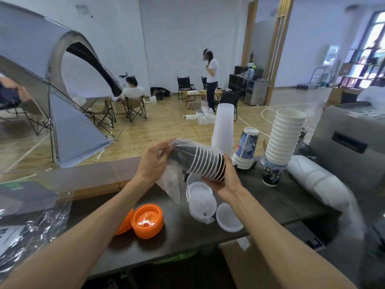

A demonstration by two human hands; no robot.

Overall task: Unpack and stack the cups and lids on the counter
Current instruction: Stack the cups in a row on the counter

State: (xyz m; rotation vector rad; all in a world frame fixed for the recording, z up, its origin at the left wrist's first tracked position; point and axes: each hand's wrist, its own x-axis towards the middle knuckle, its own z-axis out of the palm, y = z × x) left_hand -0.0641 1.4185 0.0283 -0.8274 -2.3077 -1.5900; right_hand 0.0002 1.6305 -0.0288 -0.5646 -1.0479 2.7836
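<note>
Both hands [155, 163] [226, 180] hold roughly twelve nested black cups [205, 164].

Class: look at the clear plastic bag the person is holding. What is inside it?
A nested stack of dark cups with white rims lies partly inside the bag. The rim end sticks out, held by the right hand; the left hand grips the bag. The innermost cups' bases are blurred.

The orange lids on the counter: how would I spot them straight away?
Start at the dark counter and look to its near left part, under the person's left forearm. The orange lids lie there beside the white lids; nothing else on the counter is orange.
</note>
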